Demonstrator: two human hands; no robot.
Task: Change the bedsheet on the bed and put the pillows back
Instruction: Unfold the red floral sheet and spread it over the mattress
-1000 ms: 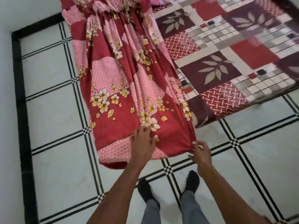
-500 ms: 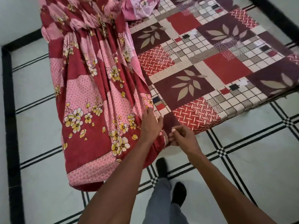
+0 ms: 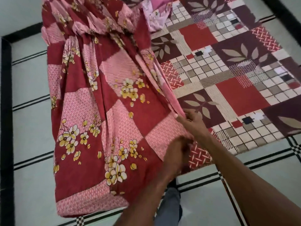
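Note:
A red and pink bedsheet point(image 3: 101, 115) with yellow flowers lies bunched along the left side of the low bed and spills onto the floor. The bed point(image 3: 236, 82) carries a patchwork cover of red, maroon and checked squares with leaf prints. My right hand point(image 3: 193, 123) pinches the folded right edge of the flowered sheet over the bed's near corner. My left hand point(image 3: 176, 154) is closed on the sheet's cloth just below it, at the corner. A pink pillow point(image 3: 156, 15) shows at the top, partly hidden by the sheet.
White floor tiles point(image 3: 29, 131) with black and white stripe borders surround the bed. A black skirting point(image 3: 5, 111) runs along the left wall. My legs in grey trousers point(image 3: 169, 209) stand at the bed's near corner.
Both hands have moved up and right with the sheet's lower edge, from the floor onto the bed's near corner. The view has moved closer to the bed.

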